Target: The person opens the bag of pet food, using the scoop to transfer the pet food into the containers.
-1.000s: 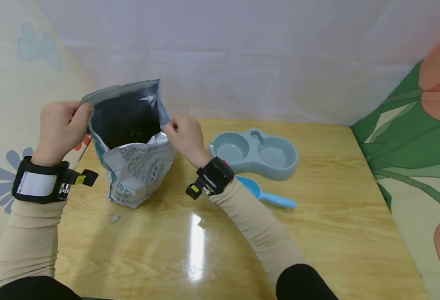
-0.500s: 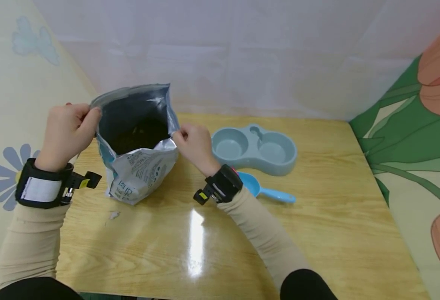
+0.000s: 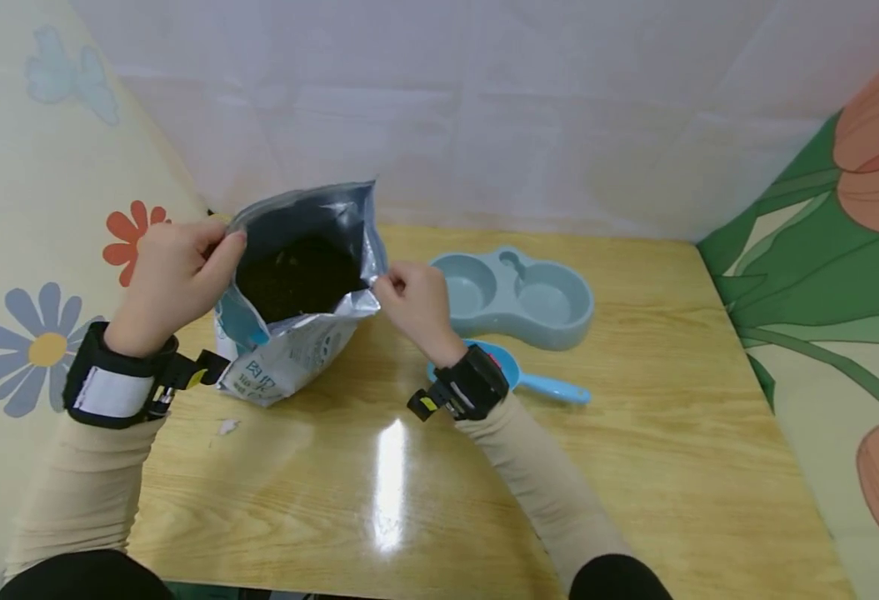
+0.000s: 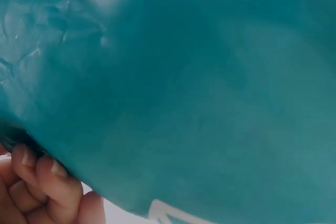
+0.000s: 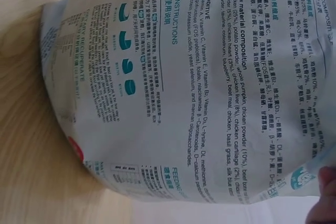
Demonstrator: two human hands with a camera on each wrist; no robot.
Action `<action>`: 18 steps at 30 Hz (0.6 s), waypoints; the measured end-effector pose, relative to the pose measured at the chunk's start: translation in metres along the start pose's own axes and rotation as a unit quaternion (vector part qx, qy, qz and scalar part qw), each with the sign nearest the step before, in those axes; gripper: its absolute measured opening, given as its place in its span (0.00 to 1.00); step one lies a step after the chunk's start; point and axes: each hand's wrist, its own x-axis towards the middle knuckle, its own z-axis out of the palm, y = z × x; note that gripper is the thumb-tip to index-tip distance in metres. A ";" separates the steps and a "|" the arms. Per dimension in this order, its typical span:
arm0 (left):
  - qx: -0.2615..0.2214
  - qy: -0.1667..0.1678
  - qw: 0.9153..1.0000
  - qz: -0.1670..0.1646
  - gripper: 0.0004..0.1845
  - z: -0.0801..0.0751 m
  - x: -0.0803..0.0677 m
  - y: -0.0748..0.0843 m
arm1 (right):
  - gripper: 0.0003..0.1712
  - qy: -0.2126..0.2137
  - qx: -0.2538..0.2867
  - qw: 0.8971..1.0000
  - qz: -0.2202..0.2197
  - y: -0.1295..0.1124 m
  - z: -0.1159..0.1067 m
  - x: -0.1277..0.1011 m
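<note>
An opened foil pet-food bag (image 3: 297,317) stands on the wooden table (image 3: 634,467) at the back left, its mouth spread wide with dark kibble (image 3: 300,275) inside. My left hand (image 3: 180,275) pinches the left rim of the mouth, and my right hand (image 3: 412,300) pinches the right rim. The left wrist view is filled by the bag's teal side (image 4: 199,93), with fingertips (image 4: 37,171) curled at its edge. Printed text on the bag's white panel (image 5: 199,87) fills the right wrist view.
A pale blue double pet bowl (image 3: 514,296) sits to the right of the bag. A blue scoop (image 3: 536,383) lies in front of it, partly behind my right wrist. A small scrap (image 3: 227,427) lies on the table near the bag. Walls close in at left, back and right.
Both hands and the bag have shifted to the right, toward the double bowl, with the mouth still held apart.
</note>
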 end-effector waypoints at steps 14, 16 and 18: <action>0.001 -0.033 0.999 0.008 0.19 0.013 -0.002 0.014 | 0.14 0.001 -0.030 0.999 0.014 0.016 -0.011 -0.020; 0.002 -0.037 0.999 0.023 0.20 0.016 -0.003 0.017 | 0.14 -0.008 -0.018 0.999 0.028 0.017 -0.012 -0.020; 0.006 -0.040 0.998 0.037 0.20 0.019 -0.003 0.021 | 0.15 -0.019 0.008 0.998 0.056 0.018 -0.013 -0.020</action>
